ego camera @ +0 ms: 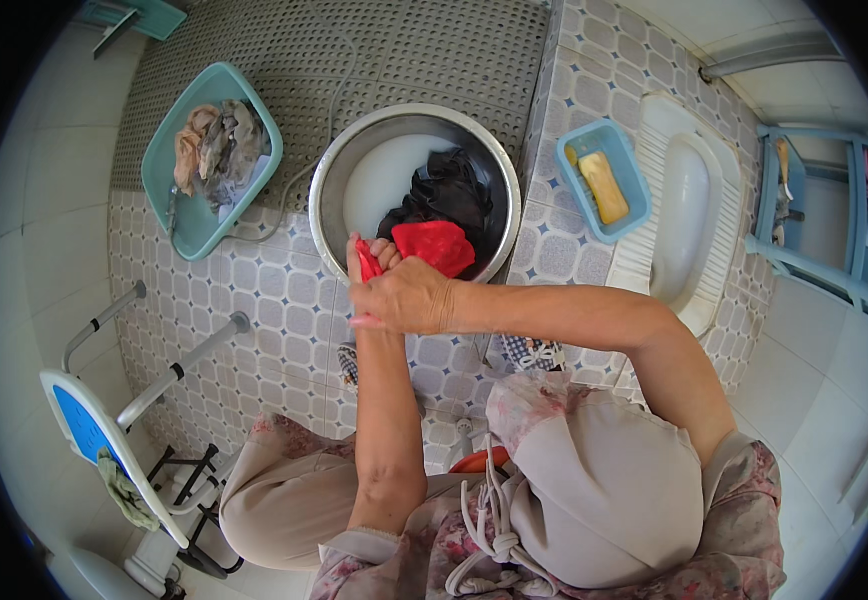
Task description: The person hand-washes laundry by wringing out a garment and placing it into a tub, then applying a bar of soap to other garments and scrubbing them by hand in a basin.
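Note:
Both hands meet at the near rim of a round metal basin (509, 225). My left hand (375, 259) is closed on a red cloth (434, 246), part of which hangs over the basin's inside. Across it lies my right hand (404, 298), pressed against the left hand and wrist; whether its fingers also hold cloth is hidden. Within the basin, a wet black cloth (452, 191) lies to the right, beside cloudy whitish water (389, 176).
A teal tub (274, 142) of wet clothes (227, 150) stands left. At right, a blue basket (567, 176) holds a yellow soap bar (603, 187) beside a squat toilet (685, 210). A blue-and-white folding chair (88, 424) stands lower left. A thin hose (332, 97) crosses the perforated mat.

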The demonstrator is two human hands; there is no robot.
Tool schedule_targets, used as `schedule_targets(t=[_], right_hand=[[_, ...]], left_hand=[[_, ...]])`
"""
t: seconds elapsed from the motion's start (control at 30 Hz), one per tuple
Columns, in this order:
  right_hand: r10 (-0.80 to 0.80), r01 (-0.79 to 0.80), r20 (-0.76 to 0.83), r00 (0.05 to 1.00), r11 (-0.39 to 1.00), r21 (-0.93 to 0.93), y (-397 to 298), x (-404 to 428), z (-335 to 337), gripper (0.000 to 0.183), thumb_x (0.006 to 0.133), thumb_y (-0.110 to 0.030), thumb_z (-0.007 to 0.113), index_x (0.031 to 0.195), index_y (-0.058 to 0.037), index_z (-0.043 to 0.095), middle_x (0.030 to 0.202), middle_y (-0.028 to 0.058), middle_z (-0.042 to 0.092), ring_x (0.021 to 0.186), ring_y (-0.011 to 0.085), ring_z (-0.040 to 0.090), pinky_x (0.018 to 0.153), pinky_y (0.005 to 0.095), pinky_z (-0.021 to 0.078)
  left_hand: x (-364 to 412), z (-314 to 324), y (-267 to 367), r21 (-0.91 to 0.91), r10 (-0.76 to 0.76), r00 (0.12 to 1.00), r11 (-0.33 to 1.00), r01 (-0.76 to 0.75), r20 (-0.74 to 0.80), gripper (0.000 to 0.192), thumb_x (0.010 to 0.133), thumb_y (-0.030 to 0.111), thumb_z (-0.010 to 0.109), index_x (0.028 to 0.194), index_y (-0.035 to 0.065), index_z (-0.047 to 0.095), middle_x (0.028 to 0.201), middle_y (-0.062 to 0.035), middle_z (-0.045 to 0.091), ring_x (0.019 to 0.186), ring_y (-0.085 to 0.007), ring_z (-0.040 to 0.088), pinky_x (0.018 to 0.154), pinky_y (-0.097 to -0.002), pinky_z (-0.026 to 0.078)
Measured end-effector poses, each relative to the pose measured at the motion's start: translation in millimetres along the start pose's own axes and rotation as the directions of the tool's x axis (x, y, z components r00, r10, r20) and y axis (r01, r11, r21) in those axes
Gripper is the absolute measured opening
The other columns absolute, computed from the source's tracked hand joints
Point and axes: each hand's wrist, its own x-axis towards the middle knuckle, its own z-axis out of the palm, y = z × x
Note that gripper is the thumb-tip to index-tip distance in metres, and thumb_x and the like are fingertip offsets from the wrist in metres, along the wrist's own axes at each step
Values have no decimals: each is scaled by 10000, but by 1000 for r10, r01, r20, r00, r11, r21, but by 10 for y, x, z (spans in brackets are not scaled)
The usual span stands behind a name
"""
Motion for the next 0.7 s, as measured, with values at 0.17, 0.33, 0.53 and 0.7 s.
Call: schedule_targets(t=[0.17,0.33,0.53,0.7], right_hand=[[408,-407,10,913,913,-29,836,-146,111,321,939,-340,528,773,-71,580,578,142,619,505,331,636,458,436,512],[495,-498,98,863,867,7,467,-108,23,313,939,-324,535,799,-47,565,543,144,604,517,319,650,431,427,498],[305,-297,204,930,952,-70,475,-107,-4,291,926,-305,525,828,-37,582,670,166,653,533,320,666,430,437,512],[621,-630,143,770,777,20,1123,-54,106,298,939,-325,528,891,-40,601,702,190,665,680,384,681,601,467,549]], left_hand=[[19,1379,-643,-21,-218,874,972,232,-434,320,1023,314,442,1144,51,578,1041,-106,652,959,-251,644,846,-419,548],[-105,1323,-552,125,-54,870,983,132,-490,344,1027,342,441,1141,48,579,1053,-110,647,982,-251,644,899,-405,535],[-112,1001,-521,70,-159,967,982,176,-201,322,1012,297,458,1166,36,566,1094,-129,647,1004,-256,647,899,-409,540],[-114,1207,-582,149,-53,916,981,122,-399,337,1015,267,403,1183,25,566,1166,-117,647,1093,-285,628,979,-446,495]])
